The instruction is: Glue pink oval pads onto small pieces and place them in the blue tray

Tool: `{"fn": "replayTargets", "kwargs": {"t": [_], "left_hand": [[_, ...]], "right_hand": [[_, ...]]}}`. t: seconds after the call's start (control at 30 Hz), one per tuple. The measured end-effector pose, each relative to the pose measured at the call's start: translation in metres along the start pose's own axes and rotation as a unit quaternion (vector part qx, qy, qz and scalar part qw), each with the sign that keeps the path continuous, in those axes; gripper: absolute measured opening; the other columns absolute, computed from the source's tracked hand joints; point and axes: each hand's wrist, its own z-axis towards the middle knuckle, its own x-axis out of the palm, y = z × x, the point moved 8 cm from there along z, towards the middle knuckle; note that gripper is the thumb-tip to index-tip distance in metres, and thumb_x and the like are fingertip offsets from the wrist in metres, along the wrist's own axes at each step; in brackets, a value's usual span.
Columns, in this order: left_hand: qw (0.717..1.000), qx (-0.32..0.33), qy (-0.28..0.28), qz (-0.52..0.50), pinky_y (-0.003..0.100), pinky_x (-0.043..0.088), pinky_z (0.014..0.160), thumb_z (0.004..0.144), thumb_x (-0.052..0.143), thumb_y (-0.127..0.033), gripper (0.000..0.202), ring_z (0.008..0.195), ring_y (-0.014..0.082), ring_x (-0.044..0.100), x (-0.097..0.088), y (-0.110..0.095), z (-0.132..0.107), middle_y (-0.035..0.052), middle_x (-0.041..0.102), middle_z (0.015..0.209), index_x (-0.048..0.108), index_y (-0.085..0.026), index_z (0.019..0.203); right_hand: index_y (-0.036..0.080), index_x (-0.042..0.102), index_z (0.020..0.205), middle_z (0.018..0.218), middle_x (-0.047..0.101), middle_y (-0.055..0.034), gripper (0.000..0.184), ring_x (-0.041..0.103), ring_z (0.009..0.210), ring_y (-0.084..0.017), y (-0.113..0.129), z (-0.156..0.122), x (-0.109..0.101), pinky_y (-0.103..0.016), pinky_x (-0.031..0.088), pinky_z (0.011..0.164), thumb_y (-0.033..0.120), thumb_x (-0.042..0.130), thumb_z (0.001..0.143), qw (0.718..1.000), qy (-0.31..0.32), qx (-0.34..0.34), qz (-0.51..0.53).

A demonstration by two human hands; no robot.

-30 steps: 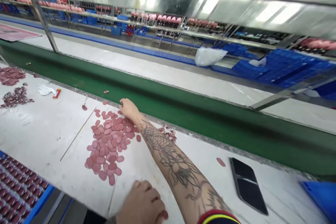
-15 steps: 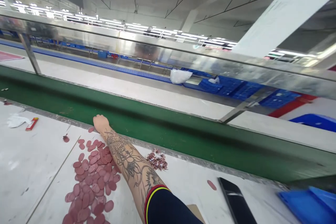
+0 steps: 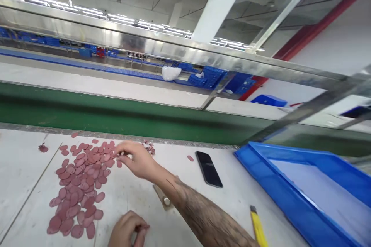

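Note:
My right hand (image 3: 136, 159) reaches in from the right to the edge of a spread pile of flat, dull-pink oval pieces (image 3: 82, 179). Its thumb and index finger are bent toward each other in a pinch at the pieces; whatever lies between the tips is too small to name. Low in the picture, my left hand (image 3: 127, 229) is closed, thumb and fingertips together, and I cannot make out anything in it. Behind the right hand lies a small heap of dark red and whitish bits (image 3: 149, 147). Beside the right wrist is a flat brown piece with a pale round spot (image 3: 165, 200).
A black phone (image 3: 208, 169) and a single pink oval (image 3: 190, 158) lie right of the hands. A yellow-handled tool (image 3: 257, 225) sits near a large blue tray (image 3: 290, 187). A green belt (image 3: 116, 117) runs behind the white table (image 3: 29, 166), under a metal rail.
The view has turned right, bringing the blue tray more fully in. A tattooed arm stretched to the belt's edge before; now both hands show, one at the pile and one below.

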Motion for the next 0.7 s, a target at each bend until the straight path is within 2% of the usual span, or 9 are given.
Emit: {"fn": "replayTargets", "kwargs": {"t": [0.07, 0.13, 0.23, 0.3, 0.4, 0.53, 0.63, 0.7], "left_hand": [[0.999, -0.032, -0.041, -0.009, 0.044, 0.050, 0.074, 0.086, 0.062, -0.034, 0.011, 0.078, 0.0281, 0.064, 0.003, 0.005, -0.002, 0.0056, 0.068, 0.081, 0.071, -0.035, 0.082], [0.994, -0.086, -0.042, -0.047, 0.040, 0.049, 0.076, 0.087, 0.062, -0.037, 0.012, 0.081, 0.0260, 0.063, 0.010, 0.003, -0.006, 0.0055, 0.070, 0.084, 0.070, -0.029, 0.083], [0.976, -0.129, -0.046, -0.171, 0.031, 0.048, 0.075, 0.085, 0.069, -0.042, 0.022, 0.081, 0.0194, 0.062, 0.019, -0.009, -0.008, 0.0039, 0.068, 0.084, 0.063, -0.021, 0.085], [0.967, -0.140, -0.040, -0.210, 0.027, 0.047, 0.074, 0.083, 0.073, -0.039, 0.024, 0.078, 0.0152, 0.060, 0.029, -0.017, -0.007, 0.0027, 0.067, 0.084, 0.062, -0.019, 0.088], [0.959, -0.160, -0.024, -0.233, 0.025, 0.050, 0.075, 0.081, 0.076, -0.036, 0.027, 0.077, 0.0130, 0.062, 0.048, -0.025, -0.013, 0.0032, 0.068, 0.088, 0.064, -0.018, 0.098], [0.948, -0.183, -0.004, -0.262, 0.025, 0.054, 0.075, 0.080, 0.078, -0.034, 0.029, 0.082, 0.0150, 0.066, 0.072, -0.032, -0.028, 0.0041, 0.069, 0.090, 0.064, -0.018, 0.100], [0.938, -0.191, 0.016, -0.288, 0.024, 0.055, 0.069, 0.080, 0.079, -0.033, 0.026, 0.082, 0.0158, 0.066, 0.084, -0.037, -0.037, 0.0033, 0.068, 0.086, 0.064, -0.018, 0.095], [0.937, -0.186, 0.029, -0.293, 0.025, 0.056, 0.072, 0.080, 0.079, -0.033, 0.025, 0.085, 0.0164, 0.067, 0.089, -0.041, -0.041, 0.0042, 0.069, 0.089, 0.066, -0.018, 0.095]], "right_hand": [[0.025, 0.071, 0.093, 0.095, 0.071, -0.0013, 0.011, 0.067, 0.087, -0.016, -0.004, -0.074, -0.021, -0.028, 0.053, 0.078, 0.016, 0.067, 0.087, 0.992, -0.073, 0.063, 0.076], [0.026, 0.070, 0.103, 0.094, 0.071, -0.0016, 0.017, 0.068, 0.083, -0.016, -0.016, -0.144, -0.030, -0.030, 0.056, 0.075, 0.021, 0.069, 0.087, 0.963, -0.162, 0.135, 0.170], [0.026, 0.068, 0.113, 0.091, 0.071, -0.0021, 0.028, 0.070, 0.080, -0.016, -0.029, -0.228, -0.024, -0.033, 0.059, 0.075, 0.029, 0.074, 0.085, 0.903, -0.267, 0.212, 0.262], [0.025, 0.068, 0.112, 0.089, 0.071, -0.0023, 0.029, 0.070, 0.077, -0.016, -0.029, -0.262, -0.015, -0.033, 0.061, 0.074, 0.032, 0.076, 0.084, 0.877, -0.303, 0.241, 0.285], [0.025, 0.070, 0.112, 0.088, 0.072, -0.0023, 0.031, 0.071, 0.078, -0.016, -0.020, -0.289, 0.001, -0.031, 0.062, 0.074, 0.031, 0.079, 0.083, 0.857, -0.317, 0.259, 0.313], [0.027, 0.071, 0.112, 0.095, 0.075, -0.0035, 0.030, 0.073, 0.086, -0.016, -0.008, -0.299, 0.017, -0.030, 0.062, 0.079, 0.029, 0.078, 0.083, 0.858, -0.294, 0.236, 0.349], [0.028, 0.070, 0.112, 0.097, 0.075, -0.0032, 0.029, 0.074, 0.087, -0.017, -0.005, -0.306, 0.018, -0.030, 0.064, 0.079, 0.029, 0.077, 0.084, 0.859, -0.285, 0.217, 0.366], [0.028, 0.069, 0.113, 0.096, 0.076, -0.0032, 0.030, 0.074, 0.087, -0.017, -0.005, -0.312, 0.015, -0.031, 0.065, 0.078, 0.030, 0.077, 0.084, 0.856, -0.283, 0.219, 0.373]]}}
